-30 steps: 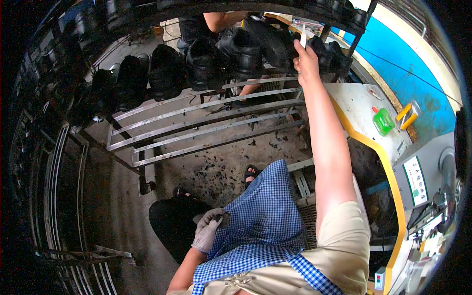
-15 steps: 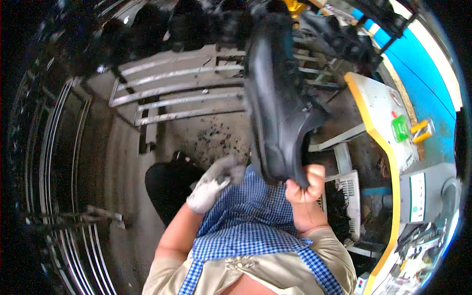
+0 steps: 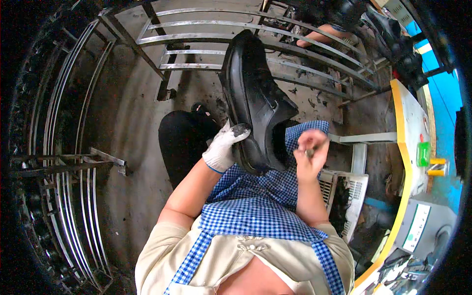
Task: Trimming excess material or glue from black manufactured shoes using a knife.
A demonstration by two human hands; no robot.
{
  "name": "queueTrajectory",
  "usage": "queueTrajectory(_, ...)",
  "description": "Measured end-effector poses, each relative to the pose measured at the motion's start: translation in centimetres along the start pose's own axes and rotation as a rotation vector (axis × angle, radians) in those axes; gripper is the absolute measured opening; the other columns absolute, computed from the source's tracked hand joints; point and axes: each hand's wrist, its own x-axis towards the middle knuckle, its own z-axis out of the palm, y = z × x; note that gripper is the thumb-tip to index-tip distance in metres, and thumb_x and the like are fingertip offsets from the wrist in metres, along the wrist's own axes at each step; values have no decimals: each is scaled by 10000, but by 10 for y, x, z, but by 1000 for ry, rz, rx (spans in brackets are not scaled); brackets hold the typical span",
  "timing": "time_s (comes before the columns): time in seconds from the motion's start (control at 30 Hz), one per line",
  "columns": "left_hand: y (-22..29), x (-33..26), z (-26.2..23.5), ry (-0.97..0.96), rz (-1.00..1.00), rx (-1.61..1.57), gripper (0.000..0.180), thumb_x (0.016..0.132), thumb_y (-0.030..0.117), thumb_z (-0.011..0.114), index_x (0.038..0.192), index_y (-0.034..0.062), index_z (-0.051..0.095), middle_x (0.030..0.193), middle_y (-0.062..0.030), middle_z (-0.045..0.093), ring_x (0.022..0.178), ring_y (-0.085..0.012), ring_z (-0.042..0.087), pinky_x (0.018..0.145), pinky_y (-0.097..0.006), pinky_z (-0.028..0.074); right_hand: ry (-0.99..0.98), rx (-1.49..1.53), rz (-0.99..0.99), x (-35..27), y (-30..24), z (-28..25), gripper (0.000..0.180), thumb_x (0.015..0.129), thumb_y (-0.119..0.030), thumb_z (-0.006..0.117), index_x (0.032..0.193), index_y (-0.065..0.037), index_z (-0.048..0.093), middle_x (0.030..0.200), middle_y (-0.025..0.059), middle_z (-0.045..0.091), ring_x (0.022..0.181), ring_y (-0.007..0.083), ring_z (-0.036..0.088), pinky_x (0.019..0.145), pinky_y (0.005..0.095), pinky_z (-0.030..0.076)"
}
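A black leather shoe [image 3: 248, 93] is held up in front of me, its toe pointing away and its heel toward my lap. My left hand [image 3: 227, 142], in a white glove with dark-stained fingertips, grips the shoe by its side near the heel. To the right of the heel, apart from the shoe, my bare right hand [image 3: 312, 147] is raised with its fingers curled in. A small dark or metallic spot shows between those fingers, too blurred to name.
Metal rail racks [image 3: 196, 38] stand ahead and along the left [image 3: 59, 118]. On the right is a white table with a yellow edge [image 3: 400, 128], bearing a green object [image 3: 423, 154] and a grey machine [image 3: 427, 223]. A white plastic crate [image 3: 356, 196] sits below. Another person's limb [image 3: 322, 35] shows beyond the rack.
My left hand has come onto the shoe and grips it. My right hand has let go of the heel and moved up beside it. My view has shifted; the row of dark shoes ahead has mostly left it.
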Motion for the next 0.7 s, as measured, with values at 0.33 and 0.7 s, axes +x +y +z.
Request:
queueTrajectory(0.33,-3,-2,-25,-22,47,290,701,752,134,661,1370,34,345,1284,-109,509,1180,-240,494,1002,-360,391,-129,-661,-445,17,4,10,346,753,-55,674,1079,-10,567,890,142,647,722,267,649,639,319,518)
queueTrajectory(0.7,51,-6,6,261,472,798,703,739,100,720,1345,21,372,1221,-108,529,1090,-186,523,983,-307,408,-598,-725,-464,-20,16,0,453,734,-235,685,1158,-107,589,699,32,512,536,201,532,440,322,426)
